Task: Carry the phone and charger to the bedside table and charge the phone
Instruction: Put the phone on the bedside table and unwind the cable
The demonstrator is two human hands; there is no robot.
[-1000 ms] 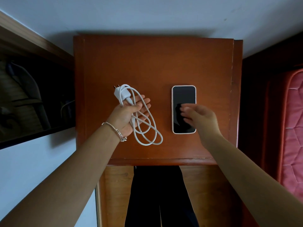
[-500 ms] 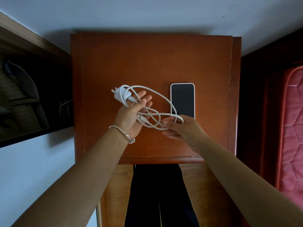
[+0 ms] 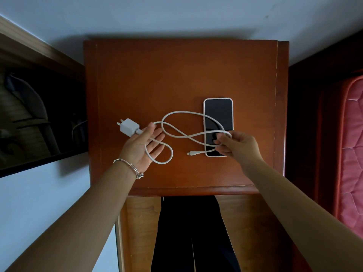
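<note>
A phone (image 3: pixel 218 116) with a dark screen and pale rim lies face up on the brown wooden bedside table (image 3: pixel 157 79), right of centre. My left hand (image 3: pixel 142 146) is palm up over the table; the white charger plug (image 3: pixel 128 127) rests on its fingertips and the white cable (image 3: pixel 176 132) runs across the palm. My right hand (image 3: pixel 238 145) pinches the cable over the phone's lower part. Loose loops of cable stretch between both hands. The cable's connector end (image 3: pixel 193 153) hangs free just left of the phone's lower corner.
A white wall runs behind the table. A dark framed panel (image 3: pixel 39 114) stands to the left, a red quilted mattress (image 3: pixel 353 150) to the right. Below the table's front edge are dark trouser legs (image 3: pixel 194 232).
The right hand left the phone, took hold of the cable and pulled it rightwards over the phone. The coil has spread out into loose loops, and the left hand has opened flatter.
</note>
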